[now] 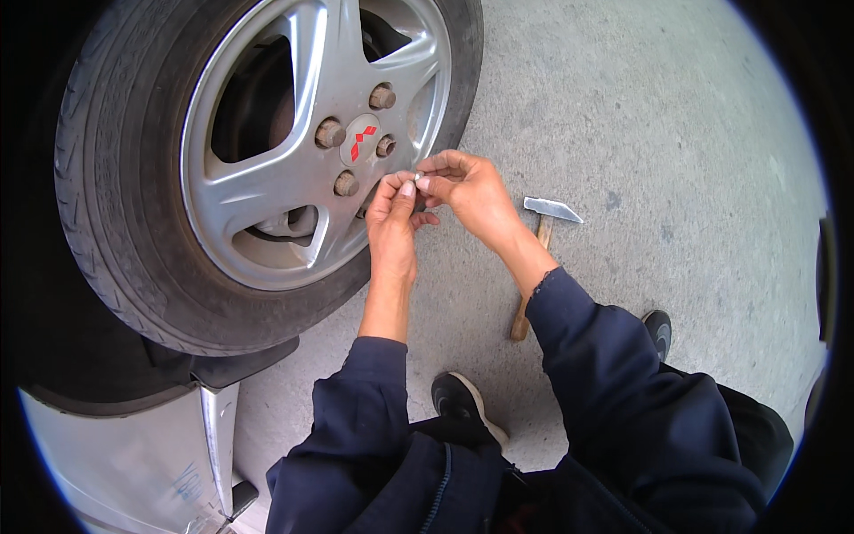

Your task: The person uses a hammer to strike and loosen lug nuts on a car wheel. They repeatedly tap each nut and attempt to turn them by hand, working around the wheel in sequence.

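My left hand (pixel 392 218) and my right hand (pixel 469 192) meet fingertip to fingertip in front of the wheel's lower right. Between their pinched fingers is a tiny pale, shiny piece (pixel 418 177), mostly covered and too small to name. Just behind my fingers stands the silver alloy wheel (pixel 258 203), with several rusty lug nuts (pixel 330 133) around a round centre cap (pixel 359 141) bearing a red emblem. One rusty stud end (pixel 385 145) near my fingers looks hollow or broken. Part of the rim is hidden by my left hand.
A hammer (pixel 545 229) with a steel head and wooden handle lies on the concrete floor (pixel 676 160), partly behind my right forearm. The black tyre (pixel 124 178) fills the left side. A pale car body panel (pixel 133 445) is at lower left. My shoes (pixel 463 400) are below.
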{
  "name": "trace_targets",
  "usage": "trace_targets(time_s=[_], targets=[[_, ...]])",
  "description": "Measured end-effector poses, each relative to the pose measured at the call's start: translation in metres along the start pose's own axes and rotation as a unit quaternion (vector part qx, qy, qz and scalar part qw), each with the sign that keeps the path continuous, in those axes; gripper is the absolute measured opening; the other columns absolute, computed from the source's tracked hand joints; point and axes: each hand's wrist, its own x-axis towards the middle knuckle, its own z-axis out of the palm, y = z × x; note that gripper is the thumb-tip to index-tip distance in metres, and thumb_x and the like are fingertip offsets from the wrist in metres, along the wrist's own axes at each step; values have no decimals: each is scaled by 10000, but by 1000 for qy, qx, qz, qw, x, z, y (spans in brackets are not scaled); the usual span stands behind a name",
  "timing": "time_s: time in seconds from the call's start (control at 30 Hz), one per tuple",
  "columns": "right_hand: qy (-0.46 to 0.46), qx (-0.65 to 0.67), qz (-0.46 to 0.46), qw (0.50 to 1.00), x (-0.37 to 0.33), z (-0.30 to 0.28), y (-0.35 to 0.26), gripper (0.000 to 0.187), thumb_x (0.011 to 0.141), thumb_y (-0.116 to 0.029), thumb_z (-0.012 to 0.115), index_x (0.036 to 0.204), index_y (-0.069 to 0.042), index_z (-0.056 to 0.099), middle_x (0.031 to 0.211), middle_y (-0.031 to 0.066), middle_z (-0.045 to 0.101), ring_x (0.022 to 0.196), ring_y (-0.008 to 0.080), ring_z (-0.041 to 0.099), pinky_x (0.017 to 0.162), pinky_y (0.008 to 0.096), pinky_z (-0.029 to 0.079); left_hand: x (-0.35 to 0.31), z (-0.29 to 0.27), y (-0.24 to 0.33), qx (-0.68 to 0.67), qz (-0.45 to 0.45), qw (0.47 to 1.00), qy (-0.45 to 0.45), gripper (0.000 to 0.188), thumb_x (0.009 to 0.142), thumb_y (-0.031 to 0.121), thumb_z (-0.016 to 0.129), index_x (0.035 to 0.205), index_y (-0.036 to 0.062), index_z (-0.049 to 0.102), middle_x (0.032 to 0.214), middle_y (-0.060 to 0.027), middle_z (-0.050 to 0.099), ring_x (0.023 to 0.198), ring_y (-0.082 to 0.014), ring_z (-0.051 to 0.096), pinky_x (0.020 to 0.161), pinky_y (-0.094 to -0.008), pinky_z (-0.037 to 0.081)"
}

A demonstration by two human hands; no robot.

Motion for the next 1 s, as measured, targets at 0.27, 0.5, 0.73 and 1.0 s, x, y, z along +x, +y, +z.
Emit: trace_targets(time_s=[0.27, 0.5, 0.73, 1.0], targets=[[76, 48, -20, 996, -1, 20, -14, 216, 975, -70, 755, 1133, 72, 718, 987, 127, 781, 804, 148, 731, 732, 289, 615, -14, 24, 4, -23, 20, 996, 83, 298, 1129, 217, 559, 1361, 63, 666, 1196, -66, 736, 1012, -146, 714, 738, -311, 598], [127, 105, -23, 986, 7, 41, -20, 209, 938, -62, 789, 1067, 91, 726, 895, 127, 774, 765, 140, 715, 693, 294, 604, -14, 22, 8, -39, -2, 994, 99, 319, 1138, 287, 554, 1314, 54, 683, 1129, -57, 753, 973, -145, 727, 725, -296, 571], [160, 97, -29, 982, 9, 55, -18, 198, 931, -56, 797, 1047, 92, 735, 907, 134, 775, 781, 149, 722, 728, 292, 602, -14, 20, 4, -52, -12, 993, 109, 295, 1127, 324, 581, 1258, 89, 701, 1092, -10, 746, 940, -95, 676, 762, -278, 514], [165, 64, -53, 983, 11, 56, -16, 208, 925, -56, 795, 1050, 98, 731, 943, 155, 776, 867, 190, 746, 797, 325, 608, -12, 21, 3, -61, -15, 992, 110, 278, 1122, 307, 585, 1247, 93, 710, 1056, 16, 728, 940, -84, 660, 765, -274, 511]])
